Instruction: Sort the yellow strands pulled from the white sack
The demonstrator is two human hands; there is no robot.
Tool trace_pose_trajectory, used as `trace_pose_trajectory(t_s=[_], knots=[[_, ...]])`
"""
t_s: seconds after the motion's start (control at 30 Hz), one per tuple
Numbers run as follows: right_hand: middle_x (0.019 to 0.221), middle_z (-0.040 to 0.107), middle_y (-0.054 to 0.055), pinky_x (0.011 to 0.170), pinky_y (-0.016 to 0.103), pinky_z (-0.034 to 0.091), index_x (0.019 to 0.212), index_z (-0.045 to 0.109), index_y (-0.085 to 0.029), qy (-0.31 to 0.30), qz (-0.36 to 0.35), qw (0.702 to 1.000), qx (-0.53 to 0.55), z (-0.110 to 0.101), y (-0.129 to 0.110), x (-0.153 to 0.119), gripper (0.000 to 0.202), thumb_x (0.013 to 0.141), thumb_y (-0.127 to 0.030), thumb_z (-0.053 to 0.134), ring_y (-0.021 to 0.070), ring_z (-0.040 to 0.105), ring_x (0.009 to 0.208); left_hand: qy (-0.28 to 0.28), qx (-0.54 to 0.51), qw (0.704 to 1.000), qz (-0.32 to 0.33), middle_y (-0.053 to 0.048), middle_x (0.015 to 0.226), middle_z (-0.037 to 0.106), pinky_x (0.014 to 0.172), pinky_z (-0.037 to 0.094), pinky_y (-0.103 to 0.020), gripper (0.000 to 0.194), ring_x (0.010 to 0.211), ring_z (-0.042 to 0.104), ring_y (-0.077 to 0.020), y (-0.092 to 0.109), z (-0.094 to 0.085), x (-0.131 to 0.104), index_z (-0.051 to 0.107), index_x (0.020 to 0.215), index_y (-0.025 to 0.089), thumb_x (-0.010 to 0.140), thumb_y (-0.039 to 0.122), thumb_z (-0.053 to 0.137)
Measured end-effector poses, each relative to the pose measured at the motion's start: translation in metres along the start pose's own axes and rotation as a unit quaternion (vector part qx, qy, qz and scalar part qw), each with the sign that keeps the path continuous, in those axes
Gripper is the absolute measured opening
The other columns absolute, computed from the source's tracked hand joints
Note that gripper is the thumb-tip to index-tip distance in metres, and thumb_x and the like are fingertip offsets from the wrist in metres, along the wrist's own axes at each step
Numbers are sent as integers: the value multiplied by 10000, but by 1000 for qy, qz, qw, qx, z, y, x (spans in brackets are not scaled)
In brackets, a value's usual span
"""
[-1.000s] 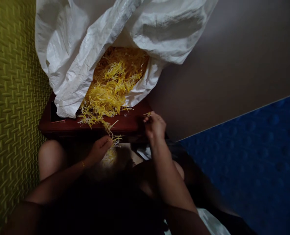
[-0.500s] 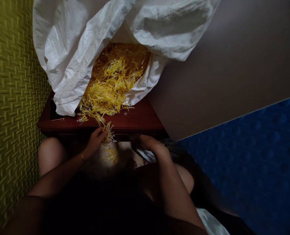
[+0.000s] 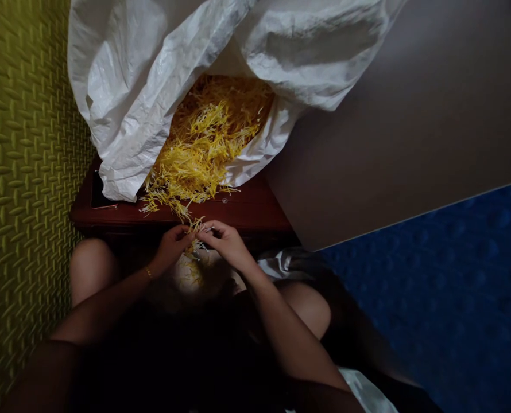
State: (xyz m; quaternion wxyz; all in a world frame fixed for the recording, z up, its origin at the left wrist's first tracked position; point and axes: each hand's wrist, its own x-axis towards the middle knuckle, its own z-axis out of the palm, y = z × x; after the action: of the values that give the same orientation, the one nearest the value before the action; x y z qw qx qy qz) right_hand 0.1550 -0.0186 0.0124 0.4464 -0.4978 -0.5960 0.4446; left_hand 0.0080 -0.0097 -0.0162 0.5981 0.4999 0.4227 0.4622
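Note:
Between my knees and the box edge, my left hand [image 3: 173, 245] pinches a small bunch of thin yellow strands [image 3: 194, 246] with white tips. My right hand [image 3: 229, 245] meets it from the right, thumb and fingers closed on pale strands of the same bunch. The fingertips of both hands almost touch. Just beyond them, a heap of yellow strands [image 3: 199, 149] spills from the mouth of a white woven sack [image 3: 126, 126] onto a dark red box-like surface [image 3: 251, 209]. Some strands trail over its front edge near my fingers.
Yellow ridged matting [image 3: 27, 149] runs along the left. A grey-brown panel [image 3: 388, 132] stands at the right, with a blue studded surface [image 3: 453, 252] beyond it. Pale plastic [image 3: 277, 264] lies by my right knee [image 3: 309, 307]. A dark flat object [image 3: 103, 195] is partly under the sack.
My right hand has moved left from beside my right knee to the bunch and closed on strands there. My left hand keeps its pinch. The view has shifted slightly.

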Motion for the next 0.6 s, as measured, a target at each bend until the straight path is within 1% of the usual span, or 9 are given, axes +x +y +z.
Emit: trace_pose_trajectory(t_s=[0.13,0.2,0.3,0.37,0.43,0.47,0.5,0.53,0.6], knots=[[656,570,-23,627,239,393,681,591,-184,51,-4,997,54,-3,-1,6,193,691,-363,660,100,485,615,4,1,1000,-7,14,684,567,643,365,-213,253,648,470,-89,2,0,-2,588,725,142,686,388,625],[658,570,-28,604,234,394,697,581,-187,49,8,994,102,-4,-1,8,194,691,-363,663,91,487,591,-7,-10,1000,-8,2,719,589,675,375,-219,249,685,494,-98,3,0,-2,594,738,140,697,385,615],[617,570,-34,565,230,398,712,552,-191,34,25,987,153,1,0,8,209,699,-373,654,86,490,542,-8,-22,1000,-6,-2,749,603,714,382,-226,237,719,511,-105,4,1,-2,599,758,137,700,366,615],[588,571,-35,557,230,407,714,540,-190,35,21,987,158,6,2,9,208,706,-368,647,86,499,524,-7,-19,1000,-1,2,738,598,712,381,-225,228,714,508,-105,5,1,-3,597,753,137,703,359,613],[589,576,-32,559,233,420,712,532,-187,46,10,989,144,3,6,13,198,710,-354,639,88,516,522,-17,-13,1000,8,7,716,585,699,377,-221,221,699,498,-101,7,1,-4,591,734,137,714,357,603],[593,575,-32,560,233,425,705,527,-186,73,-2,989,128,-2,7,15,192,711,-347,632,88,522,522,-20,-10,1000,14,11,701,574,692,375,-218,219,690,490,-98,8,1,-5,586,719,138,720,356,597],[596,572,-35,564,233,430,698,521,-186,120,-18,987,109,-11,9,19,186,711,-339,625,87,529,525,-20,-7,1000,20,15,688,563,686,373,-215,217,680,483,-94,9,1,-6,580,707,139,724,355,593],[599,568,-38,567,232,433,693,514,-187,180,-34,979,89,-23,9,22,179,711,-333,617,85,533,528,-15,-7,1000,24,18,679,555,682,373,-212,216,672,478,-91,10,0,-7,575,700,141,726,354,592],[610,566,-44,569,224,430,693,506,-189,300,-53,951,55,-52,9,26,165,702,-317,611,80,539,537,4,-19,1000,21,21,675,550,672,379,-208,218,661,475,-85,12,-2,-9,571,698,145,725,360,596]])
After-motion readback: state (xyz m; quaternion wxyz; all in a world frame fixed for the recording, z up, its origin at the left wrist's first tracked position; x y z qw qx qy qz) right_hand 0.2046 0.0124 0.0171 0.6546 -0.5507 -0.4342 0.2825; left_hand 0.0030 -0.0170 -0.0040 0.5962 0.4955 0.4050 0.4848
